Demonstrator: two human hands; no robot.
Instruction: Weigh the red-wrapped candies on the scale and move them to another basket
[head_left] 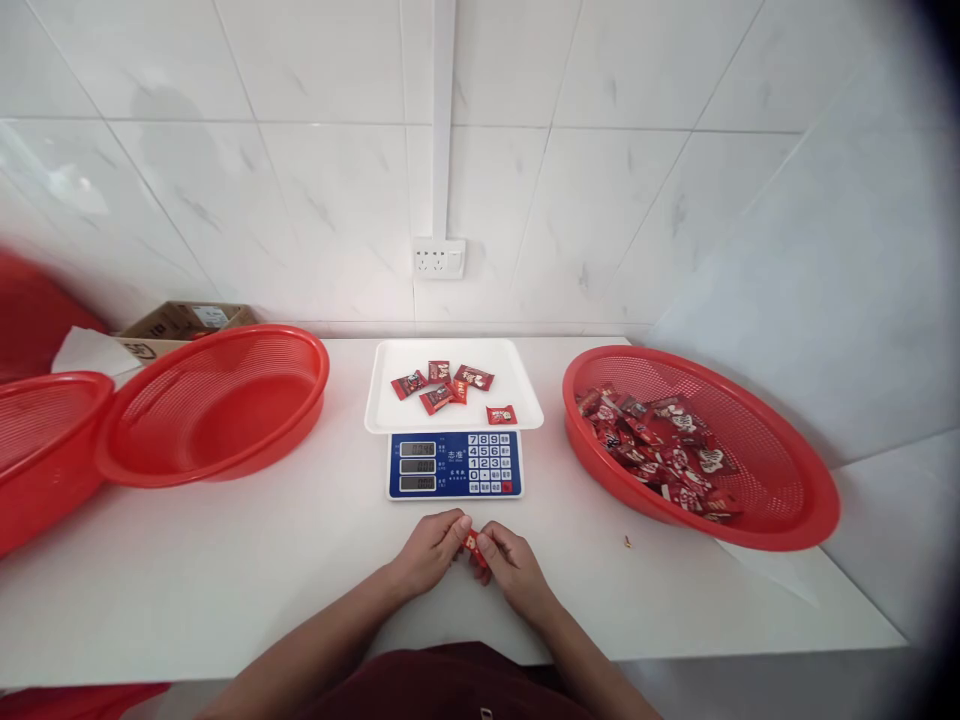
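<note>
Head-worn view, facing forward and down, close over table (225, 560), toward wall (330, 230), right corners perhaps lens-shaded

I face a wall (322, 200) of white, grey-veined tiles. A vertical white conduit (443, 120) runs down it and terminates at a white socket panel (439, 259) directly ahead of me. The white worktop (225, 580) extends to both sides of me. At my far left, against the wall, sits an open cardboard box (139, 348); its contents are mostly hidden from me. Beside it lies a white sheet (86, 352), near a blurred red object (30, 320). To my right, a small scrap (628, 542) lies on the worktop.
</note>
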